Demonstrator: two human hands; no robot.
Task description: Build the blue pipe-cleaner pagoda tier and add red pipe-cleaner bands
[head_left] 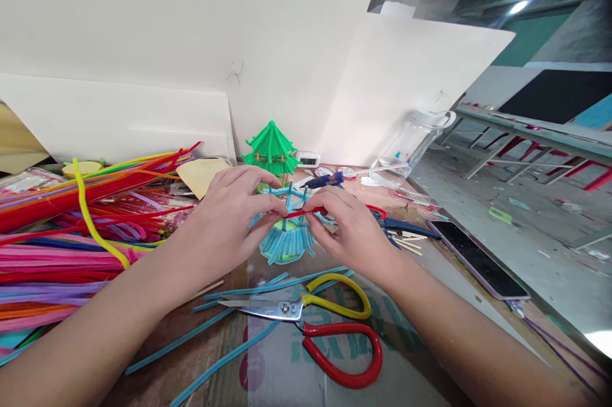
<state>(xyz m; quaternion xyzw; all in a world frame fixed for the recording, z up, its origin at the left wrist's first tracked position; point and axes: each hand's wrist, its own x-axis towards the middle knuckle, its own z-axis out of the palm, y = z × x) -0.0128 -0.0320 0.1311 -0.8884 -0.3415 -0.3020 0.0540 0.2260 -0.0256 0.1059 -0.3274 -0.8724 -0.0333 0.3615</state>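
Between my two hands a short red pipe cleaner [295, 213] is stretched level. My left hand [241, 209] pinches its left end, and my right hand [342, 222] pinches the right end. Right behind and below it stands a small blue pipe-cleaner structure [285, 244] with upright posts and a fringed skirt-like base; my fingers hide part of it. Farther back is a green pipe-cleaner pagoda [271, 145] with tiered roofs. In front of my hands lie scissors [287, 310] with one yellow and one red handle, over several loose blue pipe cleaners [224, 365].
Bundles of coloured pipe cleaners [52, 260] fill the left side. To the right are dark-handled pliers [406, 226], short wooden sticks [408, 242], a phone [478, 259] with a cable, and a clear plastic jug [406, 145]. A blue glue gun [325, 180] lies behind my hands, before a white board [287, 43].
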